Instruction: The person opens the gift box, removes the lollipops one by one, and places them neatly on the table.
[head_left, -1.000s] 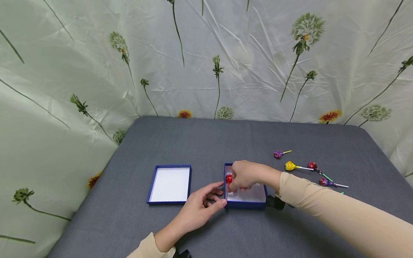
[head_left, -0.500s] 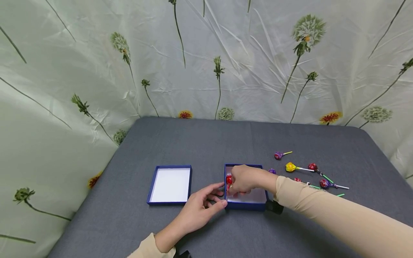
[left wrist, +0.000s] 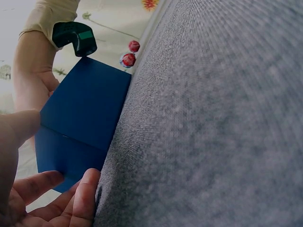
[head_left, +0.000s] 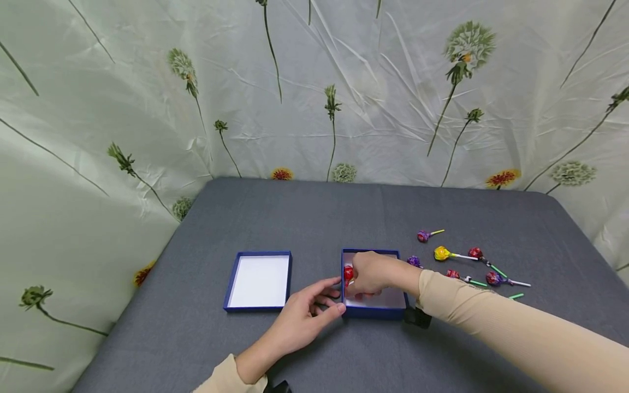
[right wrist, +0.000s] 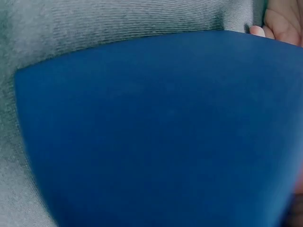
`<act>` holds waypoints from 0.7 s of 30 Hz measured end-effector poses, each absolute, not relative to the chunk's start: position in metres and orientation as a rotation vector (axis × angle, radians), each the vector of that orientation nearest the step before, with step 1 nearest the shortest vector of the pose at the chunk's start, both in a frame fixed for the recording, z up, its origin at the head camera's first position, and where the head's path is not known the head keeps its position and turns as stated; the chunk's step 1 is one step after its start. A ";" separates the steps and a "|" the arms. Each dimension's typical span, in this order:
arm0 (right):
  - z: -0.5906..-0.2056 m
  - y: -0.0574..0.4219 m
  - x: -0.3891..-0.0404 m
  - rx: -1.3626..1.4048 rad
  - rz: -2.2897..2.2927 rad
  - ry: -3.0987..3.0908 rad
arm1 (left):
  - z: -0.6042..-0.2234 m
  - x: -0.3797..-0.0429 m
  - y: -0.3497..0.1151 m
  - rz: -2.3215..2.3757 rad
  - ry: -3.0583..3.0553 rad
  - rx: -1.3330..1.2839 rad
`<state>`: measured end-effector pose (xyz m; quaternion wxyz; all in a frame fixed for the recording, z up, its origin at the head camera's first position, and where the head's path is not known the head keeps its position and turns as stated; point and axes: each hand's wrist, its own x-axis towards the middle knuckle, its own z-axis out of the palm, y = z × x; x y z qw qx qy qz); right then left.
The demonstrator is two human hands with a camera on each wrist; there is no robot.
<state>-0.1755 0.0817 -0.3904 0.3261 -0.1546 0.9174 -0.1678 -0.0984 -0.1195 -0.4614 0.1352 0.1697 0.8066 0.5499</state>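
A blue box base [head_left: 374, 314] with a white inside stands mid-table. My right hand [head_left: 372, 271] reaches down into it, fingers curled at a red-wrapped lollipop [head_left: 348, 272] that lies along the left inner wall. The lollipop's stick end is at my fingertips, partly hidden by the hand. My left hand [head_left: 308, 315] rests against the box's left side, fingers relaxed, with the thumb at the near left corner. The left wrist view has these fingers [left wrist: 86, 196] touching the blue wall. In the right wrist view the box's outer wall [right wrist: 161, 127] covers most of the picture and hides the right fingers.
Left of the box lies its blue-edged lid [head_left: 259, 281], white inside up. To the right are scattered several lollipops, including a yellow one [head_left: 442, 253], a purple one [head_left: 423, 236] and a dark red one [head_left: 475, 252]. The grey table [head_left: 314, 218] ends at a flowered curtain [head_left: 295, 109].
My right hand has sunk a little into the box and its forearm has come nearer, uncovering lollipops beside the box. The left hand has stayed in place.
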 end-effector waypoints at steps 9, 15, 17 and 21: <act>-0.395 0.080 -0.174 -0.392 -0.438 2.434 | -0.461 -0.099 -0.120 1.589 2.347 0.495; -0.395 0.078 -0.171 -0.382 -0.418 2.458 | -0.461 -0.098 -0.120 1.591 2.344 0.495; -0.395 0.078 -0.171 -0.381 -0.415 2.462 | -0.461 -0.098 -0.120 1.590 2.343 0.497; -0.394 0.079 -0.172 -0.393 -0.408 2.465 | -0.461 -0.098 -0.120 1.589 2.344 0.503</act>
